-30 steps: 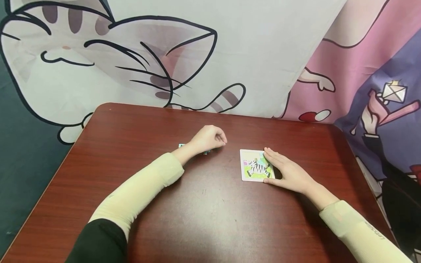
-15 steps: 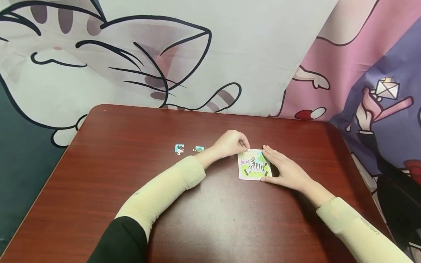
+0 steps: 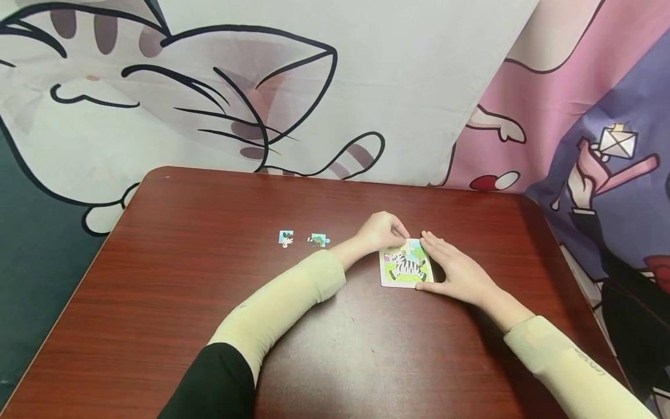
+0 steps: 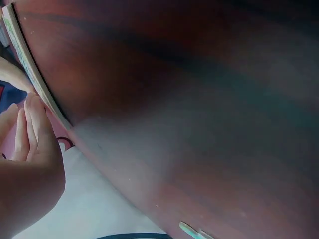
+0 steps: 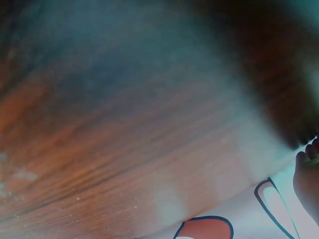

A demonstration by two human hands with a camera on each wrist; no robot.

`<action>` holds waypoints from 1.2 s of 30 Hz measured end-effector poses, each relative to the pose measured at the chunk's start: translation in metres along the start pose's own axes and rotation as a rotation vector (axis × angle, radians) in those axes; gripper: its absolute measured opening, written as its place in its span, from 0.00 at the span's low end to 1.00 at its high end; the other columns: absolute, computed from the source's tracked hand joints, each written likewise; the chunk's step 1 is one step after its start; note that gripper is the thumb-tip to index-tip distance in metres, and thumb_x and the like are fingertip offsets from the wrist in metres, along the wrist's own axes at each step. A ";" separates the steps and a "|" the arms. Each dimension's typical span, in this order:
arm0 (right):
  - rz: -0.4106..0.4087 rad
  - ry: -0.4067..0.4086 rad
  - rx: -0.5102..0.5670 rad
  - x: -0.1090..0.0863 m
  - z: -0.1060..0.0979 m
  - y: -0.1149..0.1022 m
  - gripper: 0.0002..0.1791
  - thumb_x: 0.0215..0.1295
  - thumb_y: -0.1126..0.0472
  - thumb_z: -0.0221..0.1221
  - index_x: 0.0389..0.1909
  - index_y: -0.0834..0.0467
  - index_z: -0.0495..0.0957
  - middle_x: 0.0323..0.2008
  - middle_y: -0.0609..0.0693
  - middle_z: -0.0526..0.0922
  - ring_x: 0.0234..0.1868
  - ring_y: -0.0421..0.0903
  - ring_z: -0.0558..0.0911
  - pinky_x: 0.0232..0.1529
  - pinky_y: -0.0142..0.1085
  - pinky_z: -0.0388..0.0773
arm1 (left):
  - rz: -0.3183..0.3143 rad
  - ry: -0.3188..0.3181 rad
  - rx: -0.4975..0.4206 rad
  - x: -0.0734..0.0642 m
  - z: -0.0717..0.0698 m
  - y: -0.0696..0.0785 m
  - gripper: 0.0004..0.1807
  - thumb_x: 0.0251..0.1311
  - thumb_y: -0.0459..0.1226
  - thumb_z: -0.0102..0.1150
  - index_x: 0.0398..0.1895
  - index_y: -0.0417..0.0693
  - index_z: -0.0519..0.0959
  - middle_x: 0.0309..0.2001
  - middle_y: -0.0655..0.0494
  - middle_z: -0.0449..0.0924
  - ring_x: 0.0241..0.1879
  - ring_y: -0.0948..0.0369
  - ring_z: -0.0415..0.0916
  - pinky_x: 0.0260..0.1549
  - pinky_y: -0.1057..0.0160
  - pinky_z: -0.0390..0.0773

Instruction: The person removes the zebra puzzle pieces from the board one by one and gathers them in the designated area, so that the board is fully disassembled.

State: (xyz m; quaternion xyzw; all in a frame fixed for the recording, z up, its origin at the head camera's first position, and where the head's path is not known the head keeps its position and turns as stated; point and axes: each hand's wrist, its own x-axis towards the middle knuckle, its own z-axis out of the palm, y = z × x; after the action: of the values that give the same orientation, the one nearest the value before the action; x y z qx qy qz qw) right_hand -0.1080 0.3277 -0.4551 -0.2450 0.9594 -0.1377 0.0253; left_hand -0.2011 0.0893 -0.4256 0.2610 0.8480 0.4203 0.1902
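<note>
A square zebra jigsaw puzzle [image 3: 404, 269] in a white-edged tray lies on the table, right of centre. My left hand [image 3: 384, 231] is over its far edge, thumb and fingertips pinched together on a small puzzle piece that the fingers almost wholly hide. In the left wrist view those fingertips meet beside the tray's edge [image 4: 37, 74]. Along the puzzle's right side rests my right hand [image 3: 463, 278], fingers straight at the far corner and thumb at the near one. Left of the hands lie two loose puzzle pieces, one with a black-and-white shape [image 3: 285, 238] and one green and blue [image 3: 318, 240].
The reddish-brown table [image 3: 173, 279] has rounded far corners. Behind it hangs a cloth printed with a cartoon cat [image 3: 209, 105], with pink and purple printed cloth [image 3: 555, 128] at the right.
My left hand has moved right from above the loose pieces to the puzzle's far edge, uncovering both pieces. The right hand has stayed at the puzzle's side.
</note>
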 end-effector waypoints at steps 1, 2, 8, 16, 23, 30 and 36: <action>-0.001 0.001 0.001 0.000 0.000 0.000 0.59 0.56 0.39 0.77 0.80 0.65 0.62 0.82 0.62 0.62 0.82 0.62 0.64 0.85 0.38 0.50 | 0.002 -0.002 0.005 0.001 0.001 0.001 0.07 0.64 0.31 0.71 0.44 0.42 0.91 0.42 0.48 0.93 0.40 0.61 0.90 0.32 0.79 0.77; -0.002 0.003 0.002 0.000 0.000 0.000 0.59 0.56 0.39 0.77 0.80 0.65 0.63 0.82 0.62 0.62 0.82 0.62 0.64 0.85 0.38 0.50 | 0.003 -0.005 0.013 0.001 0.002 0.001 0.07 0.64 0.32 0.71 0.44 0.42 0.92 0.42 0.49 0.94 0.39 0.61 0.89 0.32 0.79 0.76; 0.002 -0.001 0.000 0.000 0.000 -0.001 0.58 0.56 0.40 0.77 0.80 0.65 0.63 0.82 0.62 0.62 0.82 0.62 0.63 0.84 0.47 0.56 | -0.014 -0.009 0.047 0.003 0.009 0.006 0.07 0.65 0.33 0.71 0.43 0.43 0.92 0.41 0.50 0.94 0.39 0.62 0.89 0.32 0.79 0.74; 0.008 -0.005 -0.003 -0.001 -0.001 -0.001 0.58 0.56 0.39 0.77 0.80 0.64 0.62 0.82 0.62 0.62 0.82 0.62 0.64 0.82 0.51 0.59 | -0.030 0.006 0.057 0.005 0.012 0.008 0.08 0.65 0.33 0.71 0.45 0.43 0.92 0.42 0.51 0.94 0.43 0.60 0.90 0.36 0.78 0.76; 0.011 -0.008 0.001 -0.001 0.000 -0.001 0.58 0.57 0.39 0.76 0.81 0.64 0.62 0.82 0.61 0.62 0.82 0.62 0.63 0.81 0.53 0.60 | -0.038 0.015 0.084 0.004 0.014 0.010 0.08 0.66 0.33 0.70 0.45 0.44 0.92 0.43 0.52 0.94 0.45 0.61 0.91 0.39 0.77 0.79; 0.024 -0.024 0.010 -0.002 -0.001 -0.001 0.57 0.58 0.38 0.75 0.81 0.62 0.61 0.83 0.61 0.61 0.82 0.62 0.63 0.80 0.55 0.61 | -0.069 0.051 0.067 0.004 0.016 0.010 0.08 0.65 0.34 0.71 0.45 0.47 0.93 0.43 0.56 0.94 0.40 0.66 0.88 0.36 0.78 0.77; 0.036 -0.032 0.014 -0.001 -0.002 -0.001 0.58 0.58 0.38 0.75 0.81 0.62 0.62 0.83 0.60 0.61 0.82 0.64 0.63 0.78 0.58 0.63 | -0.162 0.091 -0.105 0.003 0.020 0.010 0.09 0.61 0.32 0.71 0.43 0.45 0.93 0.41 0.53 0.94 0.26 0.72 0.77 0.26 0.78 0.74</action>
State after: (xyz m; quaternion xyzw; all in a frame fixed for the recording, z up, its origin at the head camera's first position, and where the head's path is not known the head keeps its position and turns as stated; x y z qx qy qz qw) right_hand -0.1065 0.3280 -0.4529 -0.2296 0.9621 -0.1403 0.0448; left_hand -0.1900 0.1087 -0.4292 0.1619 0.8509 0.4587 0.1983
